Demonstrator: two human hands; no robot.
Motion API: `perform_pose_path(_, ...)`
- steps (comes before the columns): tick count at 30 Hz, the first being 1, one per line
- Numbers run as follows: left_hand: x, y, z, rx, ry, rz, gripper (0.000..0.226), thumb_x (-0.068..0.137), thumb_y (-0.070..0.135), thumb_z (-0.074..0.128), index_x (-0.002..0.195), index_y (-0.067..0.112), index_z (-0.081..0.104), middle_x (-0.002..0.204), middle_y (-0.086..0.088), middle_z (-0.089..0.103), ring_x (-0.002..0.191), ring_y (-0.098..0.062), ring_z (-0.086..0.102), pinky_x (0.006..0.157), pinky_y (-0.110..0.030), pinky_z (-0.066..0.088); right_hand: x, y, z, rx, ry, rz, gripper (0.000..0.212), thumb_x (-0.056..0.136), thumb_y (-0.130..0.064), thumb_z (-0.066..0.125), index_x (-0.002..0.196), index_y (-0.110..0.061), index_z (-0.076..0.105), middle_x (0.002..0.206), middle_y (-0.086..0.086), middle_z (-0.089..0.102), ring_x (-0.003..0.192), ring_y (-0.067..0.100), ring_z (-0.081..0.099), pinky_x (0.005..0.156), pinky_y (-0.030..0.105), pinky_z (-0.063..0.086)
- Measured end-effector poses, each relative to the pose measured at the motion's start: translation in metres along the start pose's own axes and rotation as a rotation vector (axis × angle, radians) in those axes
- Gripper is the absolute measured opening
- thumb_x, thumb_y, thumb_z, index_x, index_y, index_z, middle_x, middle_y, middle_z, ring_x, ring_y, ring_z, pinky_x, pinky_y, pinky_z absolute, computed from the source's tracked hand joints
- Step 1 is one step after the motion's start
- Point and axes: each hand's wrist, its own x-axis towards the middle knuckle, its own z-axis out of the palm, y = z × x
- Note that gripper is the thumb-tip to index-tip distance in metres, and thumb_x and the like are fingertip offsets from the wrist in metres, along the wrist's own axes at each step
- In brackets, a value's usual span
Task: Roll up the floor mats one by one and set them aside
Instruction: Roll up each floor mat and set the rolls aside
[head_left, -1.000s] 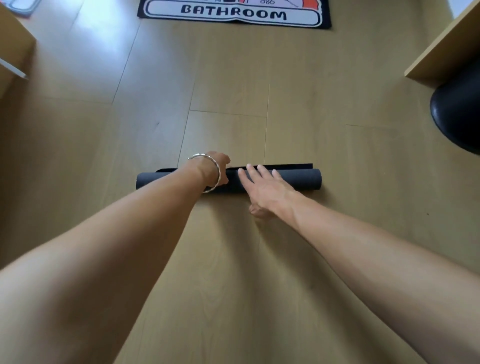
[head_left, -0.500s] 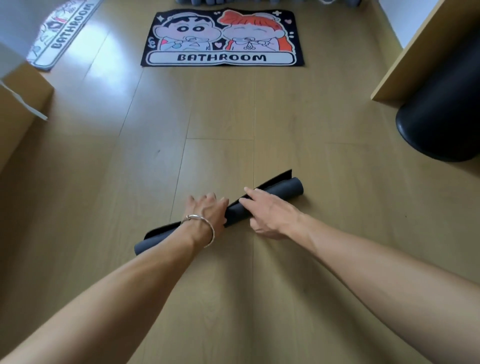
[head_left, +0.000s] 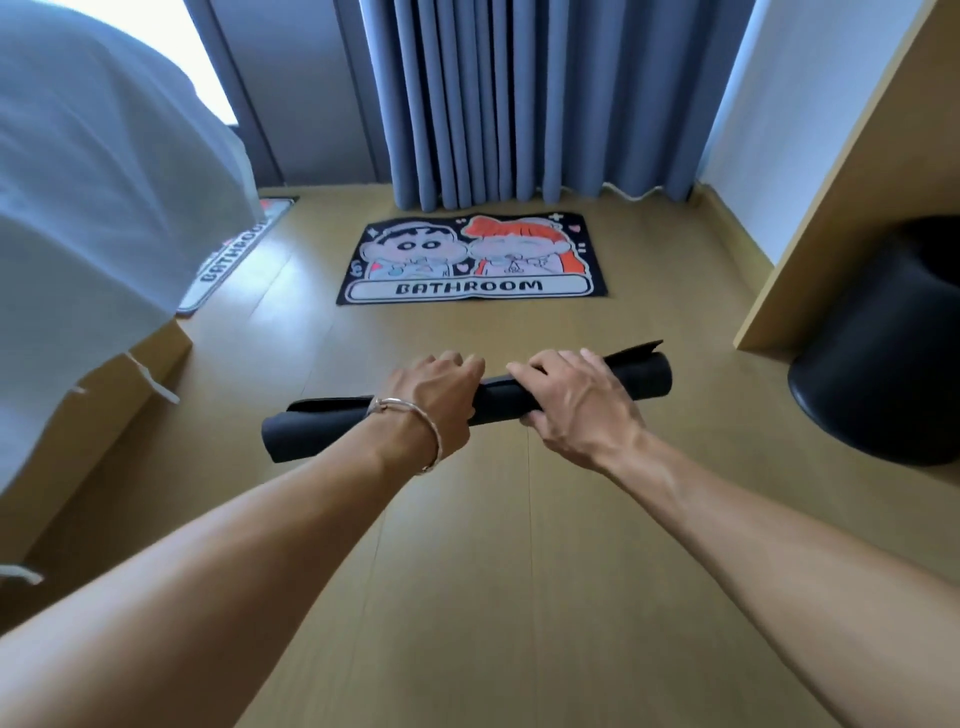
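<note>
A dark rolled-up mat (head_left: 311, 426) hangs lifted above the wooden floor, tilted with its right end higher. My left hand (head_left: 434, 395), with a silver bangle on the wrist, grips the roll near its middle. My right hand (head_left: 576, 405) grips it just to the right. A loose flap of the mat sticks out at the right end. Farther off, a cartoon mat marked BATHROOM (head_left: 470, 260) lies flat on the floor before the curtains. A second BATHROOM mat (head_left: 236, 252) lies at the left, partly hidden by the bed.
A bed with a white sheet (head_left: 93, 197) and wooden frame fills the left side. At the right, a black round stool (head_left: 878, 364) stands under a wooden desk panel (head_left: 852, 171). Blue curtains (head_left: 519, 98) hang at the back. Bare wooden floor lies between.
Both hands closed around the rolled mat and lifted it off the floor. The camera tilted up, bringing the curtains, the bed and the whole cartoon mat into view.
</note>
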Motion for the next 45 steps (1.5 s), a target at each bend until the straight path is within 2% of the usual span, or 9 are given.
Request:
perform_pose_path(3,0.009,-0.005,-0.023,0.025,0.063,-0.002,0.021,0.092,0.029,0.05,0.107,0.018,0.041,0.099,0.0,0.058,0.075,-0.019,0.047,0.062,-0.03,0.034,0.012,0.011,-0.022,-0.022,0.083,-0.036,0.041,0.093,-0.028,0.052,0.133,-0.024,0.044,0.125,0.001,0.054,0.112,0.023,0.051,0.099,0.038,0.032)
perform_pose_path(9,0.026,-0.006,-0.045,0.038,0.074,0.093,0.047,0.089,0.041,0.054,0.131,0.025,0.038,0.113,-0.005,0.052,0.1,-0.022,0.05,0.071,-0.028,0.036,0.018,0.022,-0.035,0.021,0.184,-0.001,0.038,0.093,-0.03,0.053,0.13,-0.025,0.047,0.12,0.001,0.056,0.108,0.024,0.051,0.092,0.04,0.035)
perform_pose_path(18,0.018,0.006,-0.007,-0.212,0.051,-0.139,0.034,0.089,0.04,0.054,0.117,0.021,0.053,0.09,-0.002,0.048,0.075,-0.021,0.045,0.064,-0.028,0.034,0.009,0.017,-0.023,0.264,0.345,0.155,0.06,0.088,-0.032,0.06,0.14,-0.008,0.04,0.136,0.016,0.042,0.127,0.031,0.038,0.11,0.04,0.029)
perform_pose_path(24,0.003,0.036,0.02,-0.554,-0.006,-0.289,0.031,0.086,0.042,0.06,0.105,0.017,0.058,0.092,-0.007,0.064,0.081,-0.026,0.056,0.062,-0.028,0.034,-0.001,-0.002,-0.003,1.018,-0.085,0.664,0.084,0.092,-0.054,0.047,0.151,-0.016,0.001,0.152,0.014,0.029,0.133,0.031,0.038,0.107,0.038,0.035)
perform_pose_path(30,-0.004,0.08,0.031,-0.742,-0.147,-0.222,0.03,0.088,0.033,0.056,0.113,0.016,0.058,0.094,-0.01,0.068,0.088,-0.03,0.064,0.067,-0.029,0.046,-0.018,-0.001,0.028,1.417,-0.181,0.844,0.095,0.084,-0.065,0.053,0.15,-0.021,0.001,0.116,0.005,0.055,0.099,0.029,0.062,0.081,0.048,0.054)
perform_pose_path(34,-0.006,0.105,0.036,-1.019,-0.383,-0.14,0.051,0.077,0.034,0.058,0.126,0.023,0.052,0.106,-0.018,0.065,0.097,-0.031,0.063,0.084,-0.038,0.053,-0.034,0.028,0.043,1.428,-0.173,0.917,0.098,0.079,-0.071,0.053,0.15,-0.021,0.006,0.135,0.012,0.049,0.109,0.031,0.058,0.079,0.043,0.054)
perform_pose_path(36,-0.006,0.119,0.034,-1.105,-0.459,-0.144,0.062,0.065,0.039,0.053,0.126,0.028,0.049,0.11,-0.012,0.062,0.097,-0.025,0.061,0.075,-0.034,0.053,-0.043,0.045,0.051,1.421,-0.141,0.927,0.09,0.082,-0.07,0.05,0.147,-0.016,0.019,0.126,0.009,0.052,0.106,0.027,0.058,0.084,0.041,0.053)
perform_pose_path(43,0.001,0.158,0.053,-1.189,-0.551,-0.07,0.053,0.093,0.026,0.053,0.143,0.022,0.036,0.107,0.002,0.05,0.094,-0.012,0.048,0.093,-0.041,0.047,-0.072,0.108,0.076,1.304,-0.091,0.956,0.075,0.09,-0.066,0.038,0.144,-0.015,0.028,0.138,0.002,0.044,0.122,0.024,0.048,0.103,0.039,0.041)
perform_pose_path(45,0.002,0.17,0.059,-1.135,-0.562,-0.007,0.054,0.093,0.031,0.052,0.144,0.022,0.036,0.126,0.002,0.053,0.11,-0.012,0.051,0.099,-0.035,0.041,-0.087,0.127,0.079,1.279,-0.109,0.955,0.071,0.09,-0.065,0.039,0.142,-0.017,0.03,0.135,0.003,0.049,0.117,0.024,0.053,0.101,0.041,0.044)
